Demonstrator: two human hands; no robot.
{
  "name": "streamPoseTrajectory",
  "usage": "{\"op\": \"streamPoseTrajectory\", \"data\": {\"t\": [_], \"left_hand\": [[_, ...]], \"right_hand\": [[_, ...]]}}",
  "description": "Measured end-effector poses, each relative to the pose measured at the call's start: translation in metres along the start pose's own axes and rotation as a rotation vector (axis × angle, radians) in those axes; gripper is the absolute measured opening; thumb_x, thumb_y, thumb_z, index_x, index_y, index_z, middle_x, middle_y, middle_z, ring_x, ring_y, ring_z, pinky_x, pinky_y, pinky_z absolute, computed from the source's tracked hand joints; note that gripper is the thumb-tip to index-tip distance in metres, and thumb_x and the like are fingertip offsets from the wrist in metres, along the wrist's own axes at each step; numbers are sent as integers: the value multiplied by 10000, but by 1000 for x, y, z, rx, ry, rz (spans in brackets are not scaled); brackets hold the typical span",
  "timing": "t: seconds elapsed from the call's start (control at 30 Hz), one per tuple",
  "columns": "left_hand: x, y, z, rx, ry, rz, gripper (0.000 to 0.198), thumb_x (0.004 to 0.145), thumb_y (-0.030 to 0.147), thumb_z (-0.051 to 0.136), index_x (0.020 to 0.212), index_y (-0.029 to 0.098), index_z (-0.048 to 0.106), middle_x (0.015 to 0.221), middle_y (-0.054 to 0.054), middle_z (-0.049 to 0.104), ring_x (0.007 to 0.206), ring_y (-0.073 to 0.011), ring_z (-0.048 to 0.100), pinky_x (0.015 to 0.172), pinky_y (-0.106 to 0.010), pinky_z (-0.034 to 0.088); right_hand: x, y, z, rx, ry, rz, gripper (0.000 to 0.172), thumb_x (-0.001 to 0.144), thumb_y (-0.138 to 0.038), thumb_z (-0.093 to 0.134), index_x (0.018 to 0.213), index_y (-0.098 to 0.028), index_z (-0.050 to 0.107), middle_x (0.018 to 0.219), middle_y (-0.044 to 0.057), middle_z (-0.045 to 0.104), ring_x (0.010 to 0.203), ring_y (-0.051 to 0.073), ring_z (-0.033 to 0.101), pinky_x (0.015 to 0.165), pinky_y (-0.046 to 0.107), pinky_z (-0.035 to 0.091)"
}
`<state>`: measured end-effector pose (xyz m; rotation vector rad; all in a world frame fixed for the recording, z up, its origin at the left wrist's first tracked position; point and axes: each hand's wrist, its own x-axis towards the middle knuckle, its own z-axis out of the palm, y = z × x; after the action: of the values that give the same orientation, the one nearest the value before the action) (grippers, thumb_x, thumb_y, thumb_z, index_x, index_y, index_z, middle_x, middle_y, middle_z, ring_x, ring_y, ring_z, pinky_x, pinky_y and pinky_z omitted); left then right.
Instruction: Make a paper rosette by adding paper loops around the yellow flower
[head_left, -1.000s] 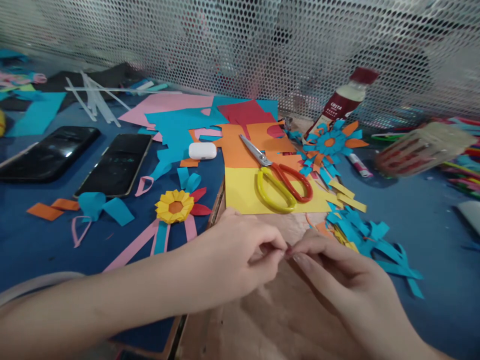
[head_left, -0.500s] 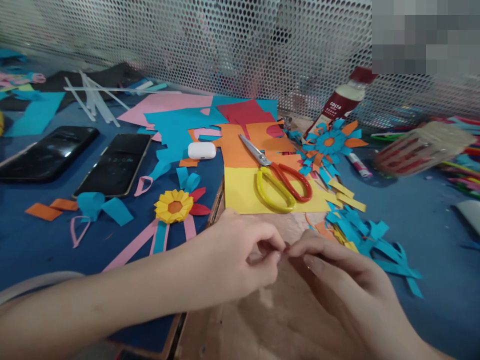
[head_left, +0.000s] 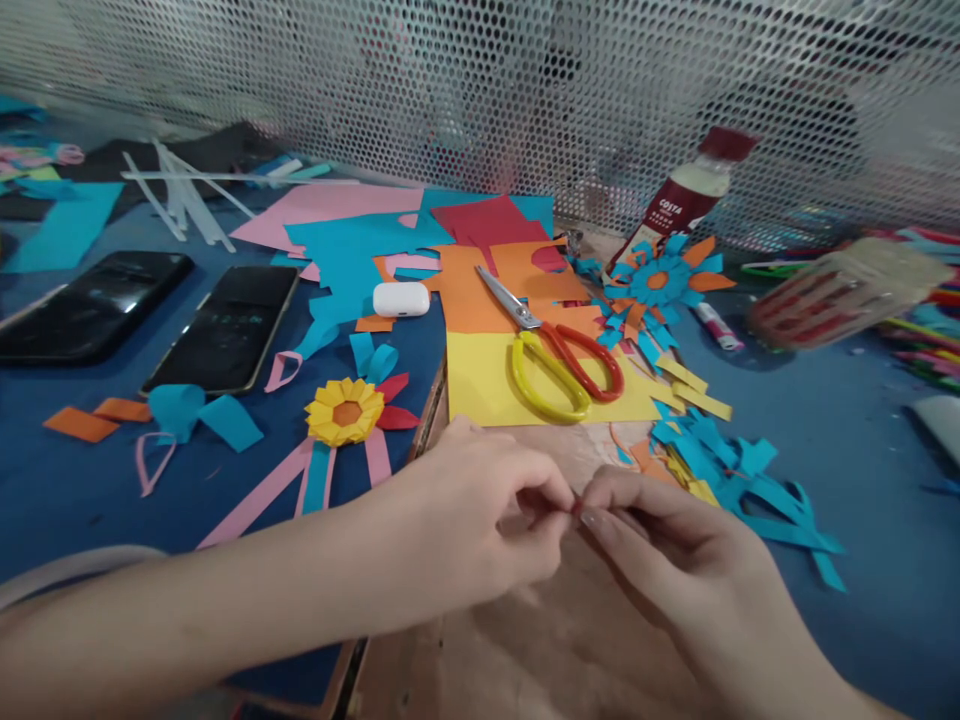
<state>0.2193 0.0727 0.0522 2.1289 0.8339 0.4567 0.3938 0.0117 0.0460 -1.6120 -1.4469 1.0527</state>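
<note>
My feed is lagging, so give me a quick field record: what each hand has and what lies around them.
left hand: left hand pinches a tiny red piece at the fingertips
right hand: right hand pinches the same red piece
surface under hands: brown board
just beyond hands: scissors on yellow paper
left of hands: yellow paper flower, earbud case, two phones
right of hands: blue paper strips, bottle

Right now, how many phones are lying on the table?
2. One phone lies at the far left on the blue table; the second phone lies just right of it, beside the teal paper. Others could be hidden under paper.
</note>
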Motion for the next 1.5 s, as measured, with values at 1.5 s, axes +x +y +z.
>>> {"op": "streamPoseTrajectory", "data": {"t": [1.5], "left_hand": [[-3,-5,-2,19,12,-35,153,802,225,551,870,222,689,854,15,723,877,-181,602,814,-309,443]], "right_hand": [[-1,1,-1,57,-27,-18,155,791,-383,654,803,-237,706,803,26,705,747,166,670,661,266,583]]}}
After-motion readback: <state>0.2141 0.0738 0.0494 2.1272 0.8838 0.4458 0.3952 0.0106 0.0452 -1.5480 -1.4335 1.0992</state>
